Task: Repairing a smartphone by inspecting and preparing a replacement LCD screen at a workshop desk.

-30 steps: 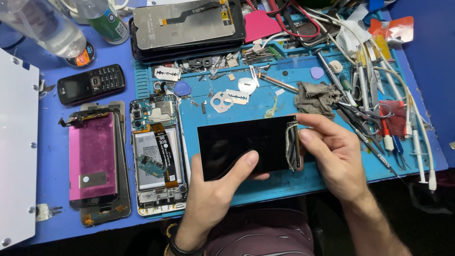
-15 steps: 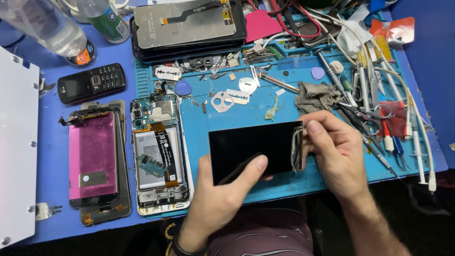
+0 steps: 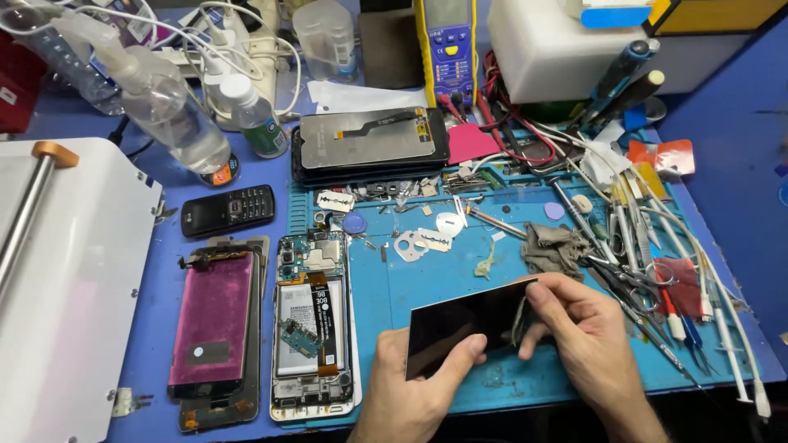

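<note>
Hands [image 3: 414, 385] [image 3: 574, 328] hold flat, glossy black glass panel [image 3: 460, 324].

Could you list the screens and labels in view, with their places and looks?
Black screen panel: held between left hand and right hand.
Magenta display: flat, left of the opened phone.
Keypad phone: small, black.
Yellow multimeter: grey screen, top centre.

Counts on the bench

Two hands: left [image 3: 410, 394], right [image 3: 579, 328]. One dark glass panel [image 3: 460, 328]. One opened phone [image 3: 316, 324]. One small keypad phone [image 3: 227, 211]. Two razor blades [image 3: 335, 201] [image 3: 423, 242]. One grey rag [image 3: 554, 246]. One yellow multimeter [image 3: 447, 41]. One pink-backed screen [image 3: 212, 328]. One stack of screens [image 3: 369, 148].
</note>
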